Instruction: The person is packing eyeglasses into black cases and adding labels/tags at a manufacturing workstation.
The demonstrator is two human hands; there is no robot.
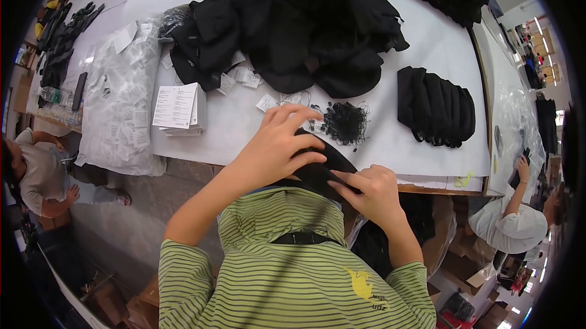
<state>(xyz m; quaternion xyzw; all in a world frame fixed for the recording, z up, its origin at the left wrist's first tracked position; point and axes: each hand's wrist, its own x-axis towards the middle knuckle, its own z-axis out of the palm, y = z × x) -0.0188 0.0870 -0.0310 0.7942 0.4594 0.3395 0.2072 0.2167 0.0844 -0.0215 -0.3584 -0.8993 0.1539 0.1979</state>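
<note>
Black cloth (pixel 332 161) between left hand (pixel 282 146), right hand (pixel 375 191); touching both.

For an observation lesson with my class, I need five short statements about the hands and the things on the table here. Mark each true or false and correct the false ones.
1. The left hand and right hand both touch one piece of black cloth. True.
2. The stack of white cards is right of the tangled black strings. False: the white cards are left of them.
3. A row of folded black pieces lies to the right of the strings. True.
4. The wearer's shirt is plain white. False: it is green with dark stripes.
5. A clear bag with white tags lies left of the cards. True.
</note>
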